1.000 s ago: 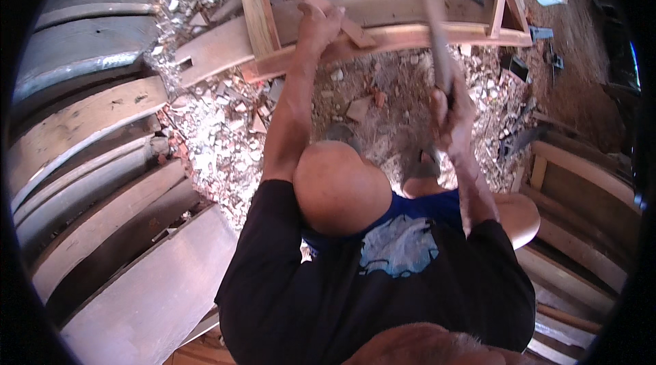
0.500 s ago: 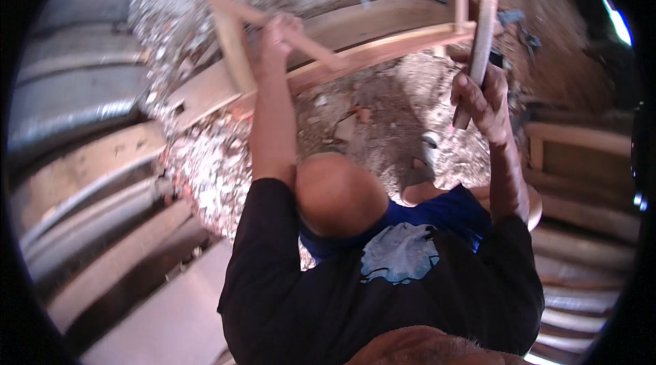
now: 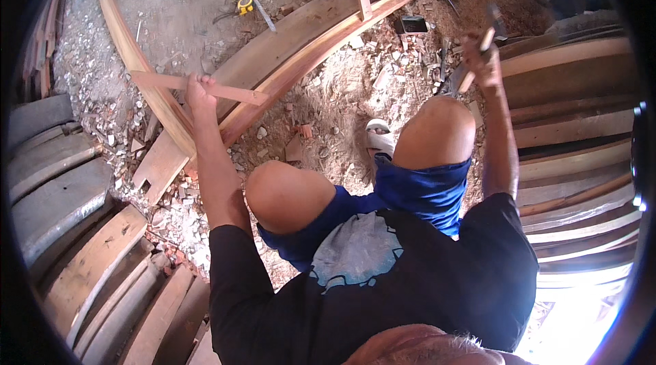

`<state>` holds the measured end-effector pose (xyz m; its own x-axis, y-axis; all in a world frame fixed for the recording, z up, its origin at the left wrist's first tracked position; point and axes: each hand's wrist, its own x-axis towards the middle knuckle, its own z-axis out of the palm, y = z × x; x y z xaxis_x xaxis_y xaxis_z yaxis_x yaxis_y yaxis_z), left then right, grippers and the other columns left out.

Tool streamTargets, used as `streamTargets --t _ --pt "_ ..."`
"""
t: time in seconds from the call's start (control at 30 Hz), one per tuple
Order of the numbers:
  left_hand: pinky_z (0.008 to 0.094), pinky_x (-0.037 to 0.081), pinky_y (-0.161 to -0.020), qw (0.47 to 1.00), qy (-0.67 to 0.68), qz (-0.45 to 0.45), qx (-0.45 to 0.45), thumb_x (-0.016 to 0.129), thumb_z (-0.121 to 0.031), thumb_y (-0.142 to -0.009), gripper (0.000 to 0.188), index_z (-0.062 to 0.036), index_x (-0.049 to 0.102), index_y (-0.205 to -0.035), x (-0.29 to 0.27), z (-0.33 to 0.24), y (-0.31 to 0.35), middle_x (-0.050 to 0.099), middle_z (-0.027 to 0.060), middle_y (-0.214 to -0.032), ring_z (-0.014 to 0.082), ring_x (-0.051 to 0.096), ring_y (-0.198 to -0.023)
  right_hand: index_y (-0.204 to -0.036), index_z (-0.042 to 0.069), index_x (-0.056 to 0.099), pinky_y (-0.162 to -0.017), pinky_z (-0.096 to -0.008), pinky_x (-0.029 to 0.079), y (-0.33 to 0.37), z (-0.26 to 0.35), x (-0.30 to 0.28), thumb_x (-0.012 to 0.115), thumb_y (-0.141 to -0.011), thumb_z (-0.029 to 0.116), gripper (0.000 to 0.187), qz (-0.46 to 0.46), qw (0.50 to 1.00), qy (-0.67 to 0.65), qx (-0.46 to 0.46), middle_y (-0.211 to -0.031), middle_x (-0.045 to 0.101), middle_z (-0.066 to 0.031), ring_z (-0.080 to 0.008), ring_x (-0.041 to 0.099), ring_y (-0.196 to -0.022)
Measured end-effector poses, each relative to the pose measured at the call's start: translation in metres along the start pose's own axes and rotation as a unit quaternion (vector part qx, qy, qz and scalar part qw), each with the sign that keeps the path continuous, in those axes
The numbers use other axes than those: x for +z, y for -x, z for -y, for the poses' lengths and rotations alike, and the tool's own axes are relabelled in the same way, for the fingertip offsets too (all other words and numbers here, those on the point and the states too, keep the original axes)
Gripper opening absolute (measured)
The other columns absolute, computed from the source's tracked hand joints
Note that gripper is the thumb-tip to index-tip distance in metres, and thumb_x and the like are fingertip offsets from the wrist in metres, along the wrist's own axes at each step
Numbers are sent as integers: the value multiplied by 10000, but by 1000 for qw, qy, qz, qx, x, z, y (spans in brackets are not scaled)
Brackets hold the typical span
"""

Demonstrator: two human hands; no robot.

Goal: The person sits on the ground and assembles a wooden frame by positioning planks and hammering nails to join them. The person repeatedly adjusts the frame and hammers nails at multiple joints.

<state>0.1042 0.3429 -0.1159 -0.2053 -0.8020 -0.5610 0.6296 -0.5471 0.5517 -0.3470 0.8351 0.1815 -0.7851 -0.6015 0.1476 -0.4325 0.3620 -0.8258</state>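
My left hand (image 3: 200,93) is closed around a short wooden strip (image 3: 239,93). That strip lies across a corner where a long pale timber (image 3: 131,50) on the left meets a reddish timber beam (image 3: 321,44). To the right, beyond my right knee, my right hand (image 3: 484,64) is wrapped around a wooden-handled tool (image 3: 488,39). Its metal head (image 3: 496,20) points up and away from me; blur and angle hide its exact kind now, though the earlier frame shows it broad and slightly curved.
A yellow tape measure (image 3: 245,5) and a metal ruler (image 3: 264,15) lie beyond the timbers. A wide board (image 3: 273,44) rests behind the beam. Curved planks are stacked at left (image 3: 96,249) and right (image 3: 574,119). A dark box-shaped object (image 3: 413,24) sits among wood chips.
My view has swung right, so the timbers appear farther left. The right hand's tool is lower and turned. My left hand still holds the strip, which now lies across both timbers.
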Motion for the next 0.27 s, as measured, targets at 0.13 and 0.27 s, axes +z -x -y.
streamTargets --t 0.13,0.27 --pt "359 457 -577 999 -7 37 -1 672 -182 -1032 316 -152 454 -805 -12 -24 2 418 -23 -709 159 467 -612 -1024 29 781 -639 -397 536 4 -107 52 784 -962 277 256 32 977 196 82 -807 725 -83 -189 679 -740" --pt "373 472 -585 999 -7 45 -1 704 -238 -1019 332 -167 469 -795 -10 -23 2 431 -24 -694 167 484 -616 -1108 6 803 -793 -462 573 -10 -193 77 770 -940 349 383 118 890 398 189 -947 784 -219 -322 756 -901"
